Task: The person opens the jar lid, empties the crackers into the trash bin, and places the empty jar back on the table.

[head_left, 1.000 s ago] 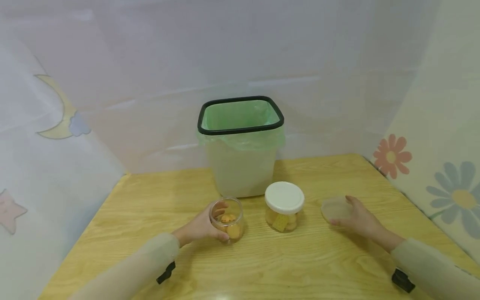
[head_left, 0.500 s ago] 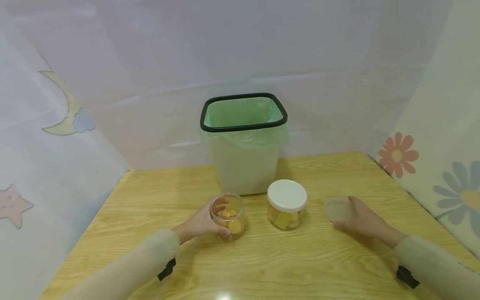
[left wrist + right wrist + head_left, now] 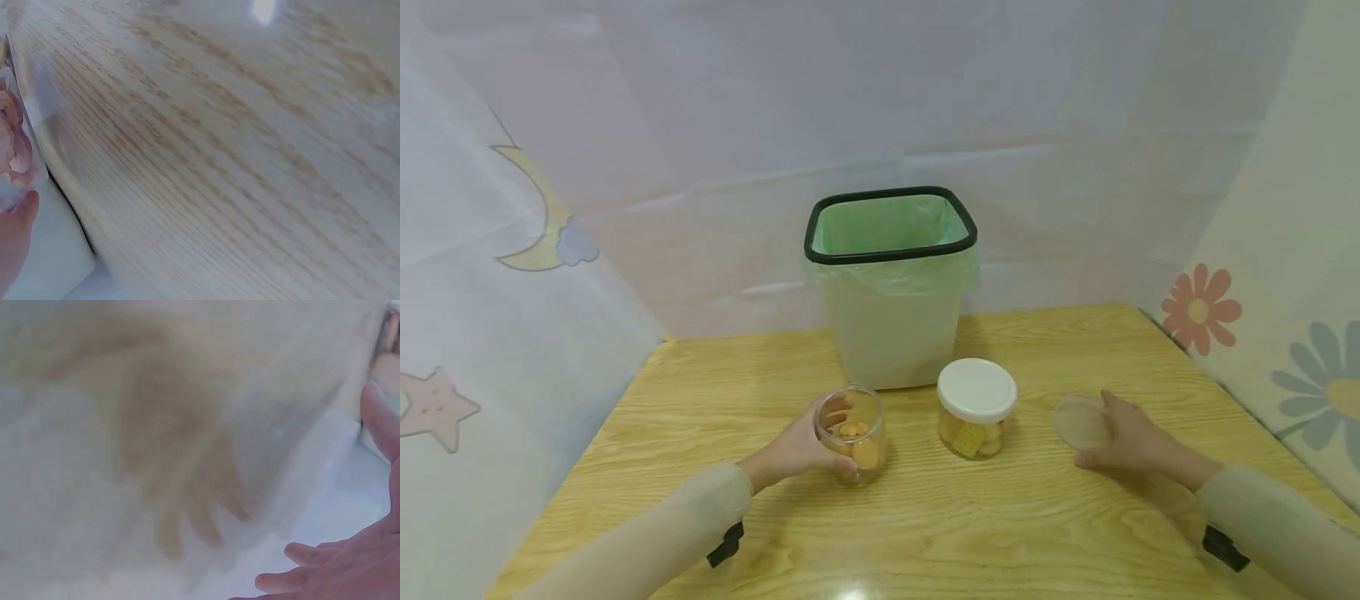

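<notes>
In the head view my left hand grips a clear, uncovered jar from its left side. Fingers pass behind the jar and the thumb is in front. Orange-yellow biscuits lie low inside it. My right hand is at the right edge of a thin translucent disc on the table, hiding part of it. The right wrist view shows this hand's fingers straight and spread, the thumb well apart. Between the hands stands a second jar with a white lid and yellowish biscuits.
Behind the jars stands a pale bin with a black rim and a green bag liner. The wooden table meets cloth walls at the back and both sides, printed with a moon, a star and flowers.
The jar in my left hand has shifted slightly left relative to the bin. My right thumb has drawn a little away from the disc. The view has turned slightly.
</notes>
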`<act>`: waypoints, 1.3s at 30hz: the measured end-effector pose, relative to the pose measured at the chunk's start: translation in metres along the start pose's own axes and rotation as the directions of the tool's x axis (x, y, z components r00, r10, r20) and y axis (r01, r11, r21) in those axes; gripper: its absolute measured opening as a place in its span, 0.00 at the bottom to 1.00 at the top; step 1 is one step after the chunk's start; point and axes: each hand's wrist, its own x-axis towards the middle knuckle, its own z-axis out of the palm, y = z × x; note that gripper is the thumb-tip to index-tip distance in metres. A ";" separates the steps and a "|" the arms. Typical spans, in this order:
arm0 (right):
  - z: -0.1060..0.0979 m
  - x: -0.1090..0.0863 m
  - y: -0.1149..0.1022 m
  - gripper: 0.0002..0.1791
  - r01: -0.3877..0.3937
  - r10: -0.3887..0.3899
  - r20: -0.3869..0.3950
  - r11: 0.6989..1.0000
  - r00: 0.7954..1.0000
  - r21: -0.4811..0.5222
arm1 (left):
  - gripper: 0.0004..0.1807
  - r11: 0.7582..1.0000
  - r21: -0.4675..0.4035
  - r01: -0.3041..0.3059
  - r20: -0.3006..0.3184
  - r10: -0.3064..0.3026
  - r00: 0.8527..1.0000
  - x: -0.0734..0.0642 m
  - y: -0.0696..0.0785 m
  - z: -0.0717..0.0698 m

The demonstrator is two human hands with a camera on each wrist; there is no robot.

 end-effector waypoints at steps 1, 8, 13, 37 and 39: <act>-0.003 0.001 -0.002 0.62 0.000 0.000 0.008 1.000 1.000 0.006 | 0.59 1.000 0.009 -0.002 -0.004 0.002 1.000 -0.001 0.001 0.000; -0.035 0.008 -0.023 0.60 -0.015 0.009 0.084 0.998 0.996 0.065 | 0.56 1.000 -0.002 0.018 -0.026 -0.018 0.999 -0.005 0.008 -0.002; -0.059 0.015 -0.040 0.57 -0.011 -0.002 0.141 0.995 0.990 0.095 | 0.56 1.000 0.000 0.018 -0.058 -0.018 0.998 -0.008 0.014 -0.003; -0.112 0.040 -0.099 0.40 -0.027 0.033 -0.018 0.967 0.999 0.254 | 0.54 0.997 0.071 0.005 -0.157 0.006 0.988 -0.028 0.045 -0.019; -0.114 0.043 -0.105 0.40 -0.038 0.044 -0.015 0.956 0.999 0.290 | 0.54 0.997 0.079 0.009 -0.165 0.004 0.986 -0.029 0.048 -0.020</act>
